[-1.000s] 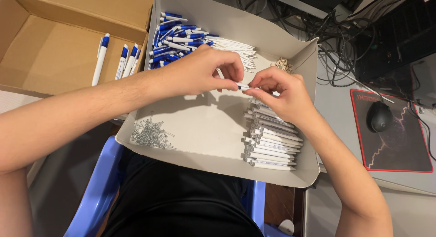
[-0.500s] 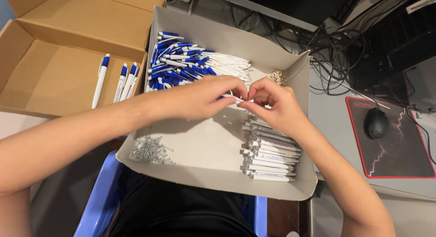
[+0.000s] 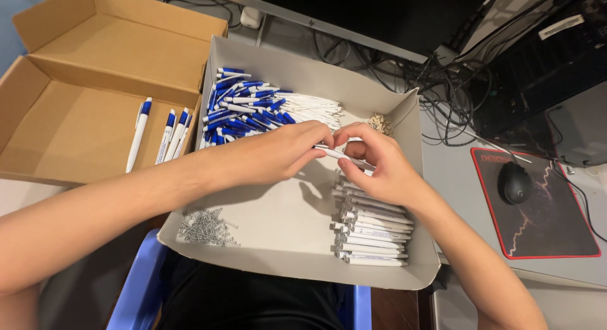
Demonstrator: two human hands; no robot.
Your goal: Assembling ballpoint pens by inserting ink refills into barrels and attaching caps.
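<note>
Head view: both hands meet mid-tray, left hand [image 3: 278, 154] and right hand [image 3: 378, 165] each pinching the same white pen barrel [image 3: 341, 156] in a closed grip. Blue-capped pens [image 3: 246, 109] pile at 11 o'clock in the grey tray [image 3: 284, 222], white barrels [image 3: 373, 232] stack at 5, tiny springs [image 3: 205, 227] at 7.

No sleeves anywhere, both forearms bare right up from the fingers. Left hand [image 3: 278, 154] and right hand [image 3: 378, 165] have no rings, no watch, no gloves. Dark black clothing [image 3: 253, 298] further back, below the wrists.
</note>
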